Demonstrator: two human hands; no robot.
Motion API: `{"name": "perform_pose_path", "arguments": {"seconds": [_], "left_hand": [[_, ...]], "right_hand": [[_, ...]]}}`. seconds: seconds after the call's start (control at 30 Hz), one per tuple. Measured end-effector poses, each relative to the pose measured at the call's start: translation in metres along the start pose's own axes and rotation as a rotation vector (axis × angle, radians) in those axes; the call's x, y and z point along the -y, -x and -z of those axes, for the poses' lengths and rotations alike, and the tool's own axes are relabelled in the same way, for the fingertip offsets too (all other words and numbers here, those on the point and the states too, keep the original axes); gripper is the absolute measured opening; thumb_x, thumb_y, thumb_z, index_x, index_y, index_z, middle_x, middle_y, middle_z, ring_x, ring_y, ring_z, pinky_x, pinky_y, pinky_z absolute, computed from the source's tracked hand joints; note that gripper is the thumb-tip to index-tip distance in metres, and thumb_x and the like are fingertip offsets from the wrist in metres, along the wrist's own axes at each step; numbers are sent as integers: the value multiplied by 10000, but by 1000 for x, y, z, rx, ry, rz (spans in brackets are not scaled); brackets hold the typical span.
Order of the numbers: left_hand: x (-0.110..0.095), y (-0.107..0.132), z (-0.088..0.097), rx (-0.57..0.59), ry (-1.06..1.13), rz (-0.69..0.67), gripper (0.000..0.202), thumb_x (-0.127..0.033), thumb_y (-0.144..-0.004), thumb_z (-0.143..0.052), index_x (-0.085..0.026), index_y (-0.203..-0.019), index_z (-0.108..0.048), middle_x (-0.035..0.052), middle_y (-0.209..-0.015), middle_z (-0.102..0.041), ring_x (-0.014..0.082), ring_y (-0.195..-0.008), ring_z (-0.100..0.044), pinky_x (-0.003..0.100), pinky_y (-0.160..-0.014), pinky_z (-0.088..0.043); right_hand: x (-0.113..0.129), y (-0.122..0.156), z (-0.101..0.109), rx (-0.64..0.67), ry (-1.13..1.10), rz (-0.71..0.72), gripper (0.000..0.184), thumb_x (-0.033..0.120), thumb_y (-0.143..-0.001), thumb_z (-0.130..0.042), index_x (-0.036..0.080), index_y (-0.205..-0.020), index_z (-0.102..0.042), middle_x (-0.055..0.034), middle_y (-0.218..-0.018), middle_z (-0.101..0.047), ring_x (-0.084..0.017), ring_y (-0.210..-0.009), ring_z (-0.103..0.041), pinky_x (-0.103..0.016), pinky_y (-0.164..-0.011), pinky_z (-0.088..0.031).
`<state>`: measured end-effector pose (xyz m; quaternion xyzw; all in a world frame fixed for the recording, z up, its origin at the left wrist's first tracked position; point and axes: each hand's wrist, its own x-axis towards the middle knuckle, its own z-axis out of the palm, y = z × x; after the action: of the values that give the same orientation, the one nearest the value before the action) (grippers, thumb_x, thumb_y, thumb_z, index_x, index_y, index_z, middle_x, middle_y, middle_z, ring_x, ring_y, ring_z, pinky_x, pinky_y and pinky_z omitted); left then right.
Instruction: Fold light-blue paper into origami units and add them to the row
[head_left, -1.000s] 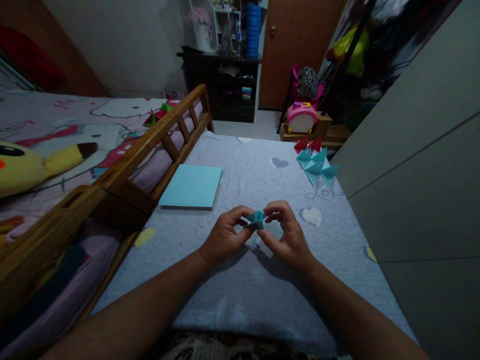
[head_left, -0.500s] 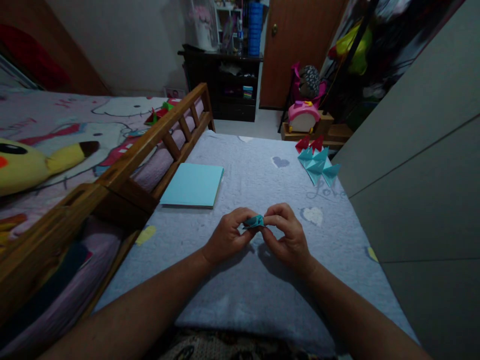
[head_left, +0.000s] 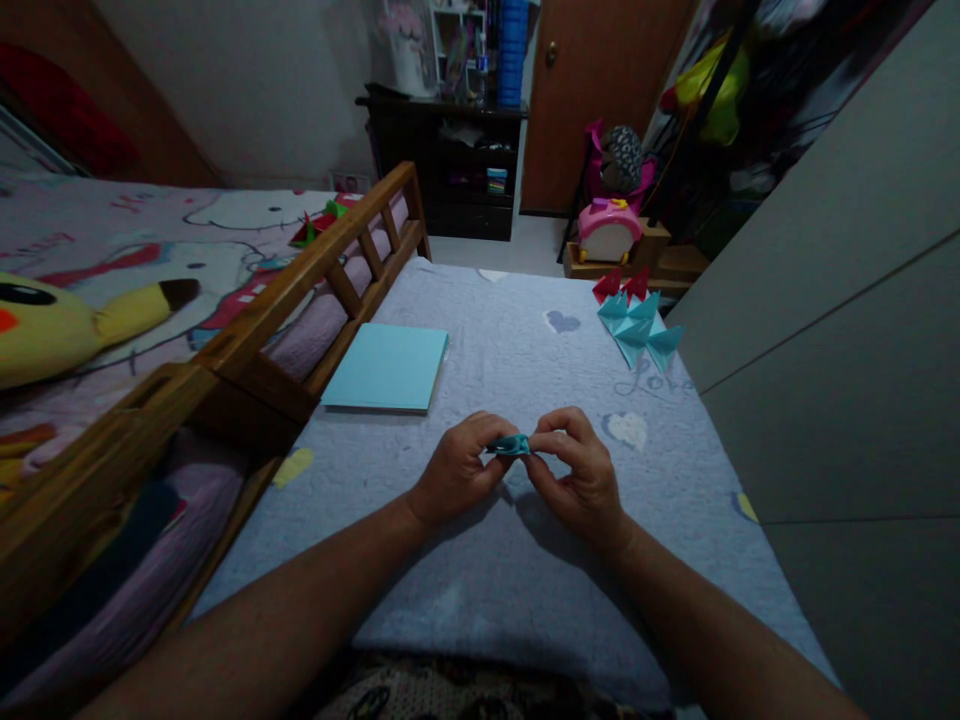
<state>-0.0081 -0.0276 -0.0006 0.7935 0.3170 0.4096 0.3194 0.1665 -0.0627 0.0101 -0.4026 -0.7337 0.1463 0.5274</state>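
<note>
Work above the heart-printed bedsheet (head_left: 487, 590). Left hand (head_left: 459, 465): thumb and fingers closed on the paper's left end. Right hand (head_left: 579, 475): fingertips pinched at its right end. Folded turquoise paper (head_left: 513, 446): hold between both hands; align edges, then press layers evenly.

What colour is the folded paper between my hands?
The folded paper is teal blue, seen best in the head view, the only one here.

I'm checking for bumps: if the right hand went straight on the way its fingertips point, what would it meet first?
The right hand would first meet the folded teal paper, which it seems to be pinching; just beyond is the left hand, though depth is hard to judge.
</note>
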Motion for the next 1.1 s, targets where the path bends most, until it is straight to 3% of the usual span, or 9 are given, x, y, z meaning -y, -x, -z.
{"name": "perform_pose_path", "arguments": {"seconds": [0.87, 1.1], "left_hand": [[2, 0, 2, 53, -22, -13, 92, -176, -908, -579, -192, -890, -667, 29, -828, -683, 181, -810, -614, 314, -742, -478], [-2, 2, 0, -13, -70, -40, 166, -197, -875, -654, -204, -1040, -639, 39, -934, -690, 201, -885, -618, 349, -815, -471]], "right_hand": [[6, -2, 4, 9, -32, -15, 220, 61, -840, -622, 246, -955, -649, -21, -903, -552, -182, -845, -571, -343, -722, -487], [6, -2, 5, -4, -11, -24, 184, 82, -834, -620, 239, -930, -640, -25, -905, -561, -189, -849, -577, -354, -731, -487]]}}
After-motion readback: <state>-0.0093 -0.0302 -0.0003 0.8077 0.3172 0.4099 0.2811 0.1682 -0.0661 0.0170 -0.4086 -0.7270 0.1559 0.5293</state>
